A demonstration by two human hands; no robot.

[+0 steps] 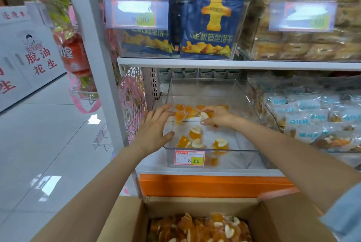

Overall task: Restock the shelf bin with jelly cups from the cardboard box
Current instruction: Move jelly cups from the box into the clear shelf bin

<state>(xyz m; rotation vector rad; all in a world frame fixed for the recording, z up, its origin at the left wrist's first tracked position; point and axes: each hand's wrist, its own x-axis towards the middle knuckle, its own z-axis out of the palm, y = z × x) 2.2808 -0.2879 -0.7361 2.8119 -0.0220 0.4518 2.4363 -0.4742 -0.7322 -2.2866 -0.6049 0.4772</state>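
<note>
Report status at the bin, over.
Left grip open at bin wall. Right grip holds jelly cup inside bin. Few cups in, box well stocked. Nothing in the way.

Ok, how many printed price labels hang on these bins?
3: 9.90 label on the clear bin of blue biscuit bags, blurred label on the pastry bin, 8.60 label on the clear jelly cup bin. More may sit off-frame.

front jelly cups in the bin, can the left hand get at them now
Probably yes: the left hand hovers by the bin's open top, nothing between it and the front jelly cups; the right hand grips a jelly cup farther back.
</note>
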